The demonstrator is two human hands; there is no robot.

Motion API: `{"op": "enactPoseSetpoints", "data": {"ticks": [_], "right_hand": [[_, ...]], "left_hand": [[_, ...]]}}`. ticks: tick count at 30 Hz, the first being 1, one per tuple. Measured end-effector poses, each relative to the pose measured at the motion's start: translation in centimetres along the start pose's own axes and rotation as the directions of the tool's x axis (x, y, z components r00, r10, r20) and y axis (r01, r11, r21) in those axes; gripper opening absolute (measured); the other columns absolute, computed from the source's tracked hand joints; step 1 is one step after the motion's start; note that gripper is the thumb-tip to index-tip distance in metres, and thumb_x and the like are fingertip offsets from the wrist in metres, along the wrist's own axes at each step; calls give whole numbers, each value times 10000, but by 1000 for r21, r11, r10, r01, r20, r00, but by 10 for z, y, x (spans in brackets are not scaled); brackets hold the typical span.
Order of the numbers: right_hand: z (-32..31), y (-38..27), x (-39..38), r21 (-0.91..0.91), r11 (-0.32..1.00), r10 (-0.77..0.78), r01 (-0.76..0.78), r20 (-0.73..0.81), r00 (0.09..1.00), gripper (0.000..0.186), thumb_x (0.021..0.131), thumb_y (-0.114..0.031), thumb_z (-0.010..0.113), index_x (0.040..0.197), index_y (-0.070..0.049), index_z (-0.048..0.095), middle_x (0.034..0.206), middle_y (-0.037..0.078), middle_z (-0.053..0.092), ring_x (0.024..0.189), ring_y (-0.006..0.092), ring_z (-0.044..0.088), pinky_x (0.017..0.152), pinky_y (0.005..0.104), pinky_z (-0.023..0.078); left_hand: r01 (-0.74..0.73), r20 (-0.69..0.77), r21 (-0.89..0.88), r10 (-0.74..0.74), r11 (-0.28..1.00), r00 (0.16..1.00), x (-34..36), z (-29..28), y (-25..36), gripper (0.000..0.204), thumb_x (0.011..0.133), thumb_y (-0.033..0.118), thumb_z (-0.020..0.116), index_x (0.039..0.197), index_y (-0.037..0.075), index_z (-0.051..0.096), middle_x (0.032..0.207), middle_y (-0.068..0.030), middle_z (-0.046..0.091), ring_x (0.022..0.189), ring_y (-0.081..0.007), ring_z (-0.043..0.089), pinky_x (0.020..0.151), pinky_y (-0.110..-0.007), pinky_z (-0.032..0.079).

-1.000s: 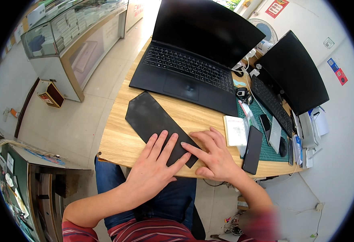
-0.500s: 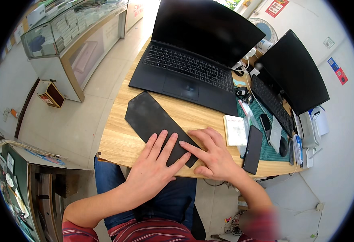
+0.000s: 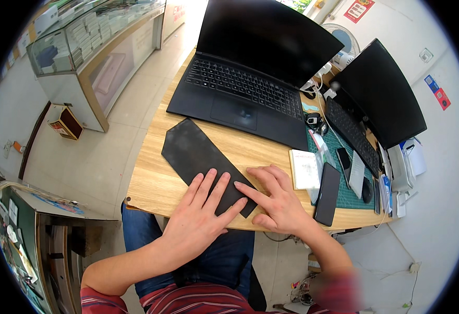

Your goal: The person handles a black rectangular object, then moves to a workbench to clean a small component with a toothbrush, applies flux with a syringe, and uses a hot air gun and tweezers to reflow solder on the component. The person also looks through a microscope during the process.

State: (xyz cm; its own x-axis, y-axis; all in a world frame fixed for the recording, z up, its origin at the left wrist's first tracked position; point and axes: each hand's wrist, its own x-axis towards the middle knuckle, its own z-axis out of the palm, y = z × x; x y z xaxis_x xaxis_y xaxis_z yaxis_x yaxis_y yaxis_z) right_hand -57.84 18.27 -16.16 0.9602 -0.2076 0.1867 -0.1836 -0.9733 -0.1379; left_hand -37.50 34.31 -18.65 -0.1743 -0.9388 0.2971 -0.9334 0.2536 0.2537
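Observation:
A flat black piece, long and strip-like with a blunt pointed far end (image 3: 195, 146), lies slantwise on the wooden desk (image 3: 148, 183). It looks like folded fabric or a soft sleeve; its exact kind I cannot tell. My left hand (image 3: 198, 220) rests flat across its near part, fingers stretched out and spread. On the right edge of the same piece, the index fingertip of my right hand (image 3: 279, 201) touches down, its other fingers apart over the wood. Part of the near end is hidden under my left hand.
An open black laptop (image 3: 240, 99) stands just beyond. To the right lie a small notebook (image 3: 305, 170), a black phone (image 3: 327, 194), a green cutting mat (image 3: 349, 196), car keys (image 3: 313, 119), a keyboard (image 3: 352, 131) and a mouse (image 3: 367, 191). A monitor (image 3: 383, 91) stands behind them.
My right hand has shifted very slightly, its index fingertip a touch to the right. My left hand and the black piece stay in place.

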Motion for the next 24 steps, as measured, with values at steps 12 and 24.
{"op": "enactPoseSetpoints", "data": {"ticks": [12,24], "right_hand": [[2,0,0,12,1000,-14,14,5,1000,779,839,-571,682,1506,-184,567,1506,184,483,1353,406,450,1171,565,345],[0,0,1,12,999,-32,32,14,999,776,844,-567,682,1507,-181,564,1507,186,484,1350,406,454,1172,563,347]], "left_hand": [[-4,-9,11,4,1000,1000,0,0,1,819,735,333,886,1486,249,571,1591,-227,418,1490,-449,366,1232,-559,297],[4,-9,15,-4,1000,1000,1,0,1,809,740,332,883,1483,245,574,1595,-231,412,1491,-451,363,1232,-562,297]]}}
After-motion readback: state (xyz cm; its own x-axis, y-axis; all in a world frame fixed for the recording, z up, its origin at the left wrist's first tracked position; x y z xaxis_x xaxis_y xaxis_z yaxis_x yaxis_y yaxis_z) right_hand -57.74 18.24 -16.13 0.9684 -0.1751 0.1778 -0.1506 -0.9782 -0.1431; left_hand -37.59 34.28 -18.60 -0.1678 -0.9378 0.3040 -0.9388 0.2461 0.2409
